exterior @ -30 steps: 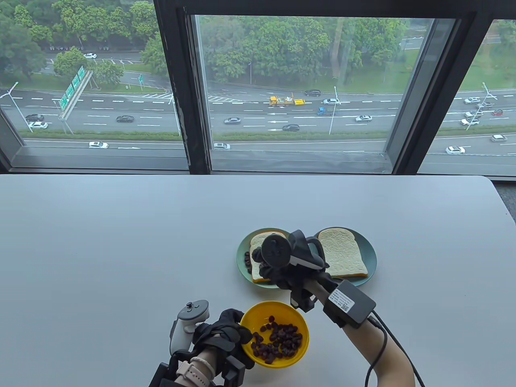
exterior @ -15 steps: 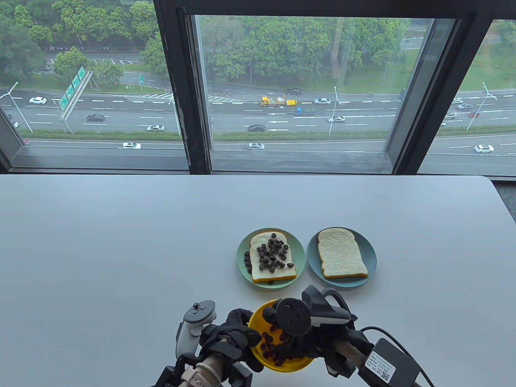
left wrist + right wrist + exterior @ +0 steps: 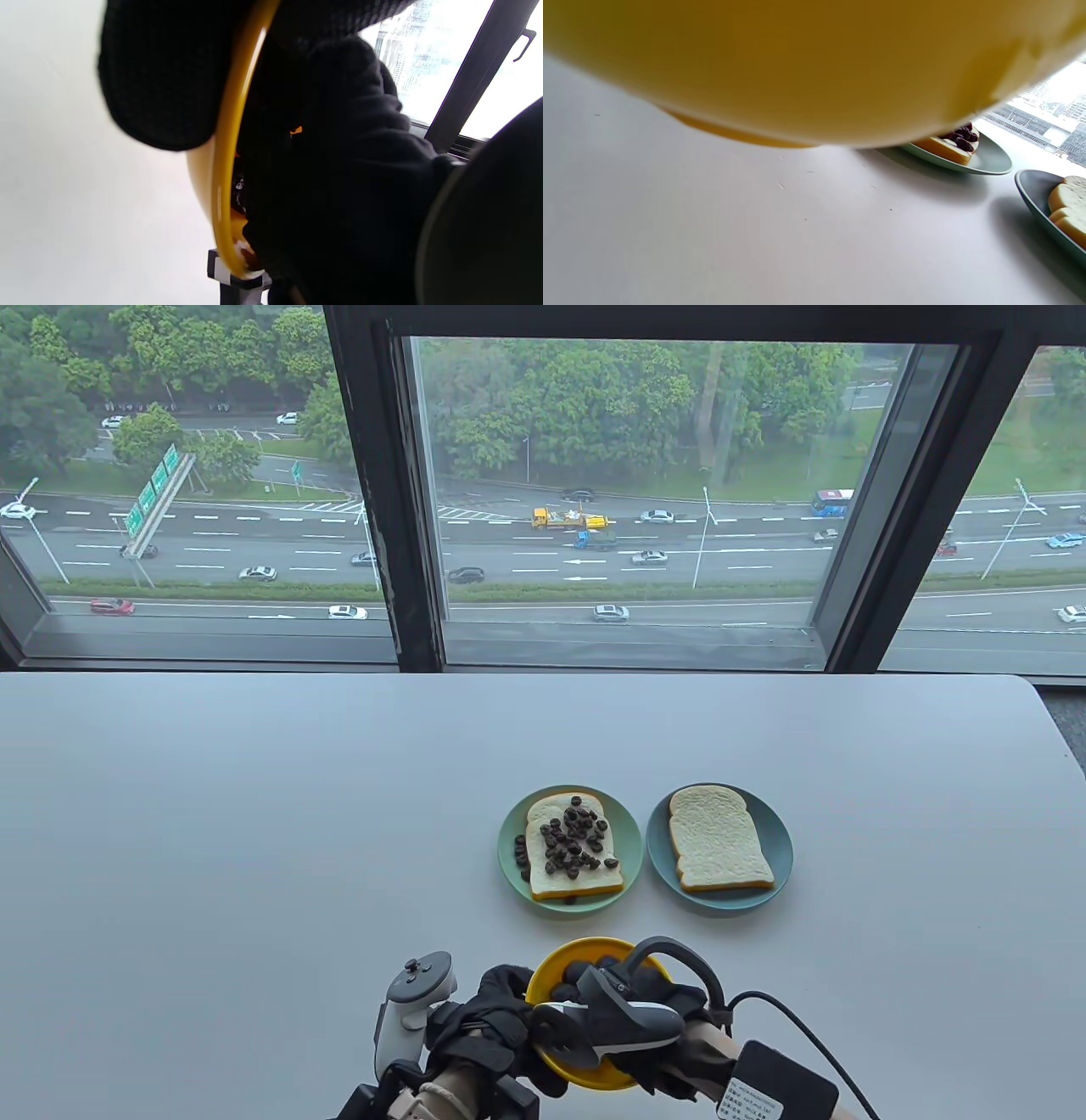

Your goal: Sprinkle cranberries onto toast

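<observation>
- While the left hand (image 3: 496, 1014) gripped the near-left rim of the yellow bowl (image 3: 564, 963), the right hand (image 3: 632, 997) sat inside the bowl, fingers down among the cranberries; whether it had pinched any could not be told, since the hand and tracker covered the contents.
- Left wrist view: black gloved fingers (image 3: 161, 76) wrapped over the bowl's yellow rim (image 3: 225, 169), thumb side outside; grip was firm on the rim.
- Right wrist view: the bowl's underside (image 3: 780, 63) filled the top of the frame, sitting close above the bench (image 3: 712, 237); whether it touched the bench could not be told.
- Bowl sat at the near edge of the bench (image 3: 254, 814), just in front of the two plates.
- Green plate (image 3: 509, 865) carried the left toast (image 3: 594, 882), long axis running near-to-far, rounded top crust pointing away toward the window, flat bottom edge toward the person.
- Cranberries (image 3: 573, 840) lay piled on that slice, mostly over its centre and far half; a few had spilled onto the plate at the slice's left edge and one at its near edge.
- Blue plate (image 3: 780, 865) just beside it on the right held the plain toast (image 3: 719, 840), same orientation, tilted slightly, with nothing on it.
- Plates were close together, rims nearly touching.
</observation>
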`<state>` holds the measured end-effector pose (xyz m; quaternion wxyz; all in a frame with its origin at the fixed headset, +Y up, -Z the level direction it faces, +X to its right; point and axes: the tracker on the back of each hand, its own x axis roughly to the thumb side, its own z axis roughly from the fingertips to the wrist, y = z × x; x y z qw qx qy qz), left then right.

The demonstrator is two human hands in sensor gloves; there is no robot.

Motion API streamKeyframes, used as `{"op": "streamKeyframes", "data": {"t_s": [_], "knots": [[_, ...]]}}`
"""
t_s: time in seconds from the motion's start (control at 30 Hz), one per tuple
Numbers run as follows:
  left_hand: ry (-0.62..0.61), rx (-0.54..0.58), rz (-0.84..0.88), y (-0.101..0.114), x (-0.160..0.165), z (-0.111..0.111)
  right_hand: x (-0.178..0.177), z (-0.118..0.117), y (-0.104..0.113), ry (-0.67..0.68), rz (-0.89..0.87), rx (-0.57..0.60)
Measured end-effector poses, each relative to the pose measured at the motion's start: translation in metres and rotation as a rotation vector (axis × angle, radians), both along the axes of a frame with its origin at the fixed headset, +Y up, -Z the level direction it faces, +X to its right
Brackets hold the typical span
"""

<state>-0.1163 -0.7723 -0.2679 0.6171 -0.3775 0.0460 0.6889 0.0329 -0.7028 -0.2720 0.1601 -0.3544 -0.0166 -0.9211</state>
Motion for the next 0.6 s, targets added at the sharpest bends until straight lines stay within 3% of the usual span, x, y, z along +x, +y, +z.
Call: {"op": "streamKeyframes", "data": {"t_s": [0.33,0.47,0.6], "knots": [[-0.013,-0.003,-0.007,-0.002,0.000,-0.002,0.006,-0.002,0.005,0.026,-0.125,0.030],[-0.021,0.029,-0.095,-0.001,-0.004,-0.004,0.015,-0.001,0.005,0.047,-0.262,0.036],[-0.008,-0.006,-0.077,-0.004,-0.005,-0.003,0.024,-0.002,0.011,0.048,-0.359,0.012]]}}
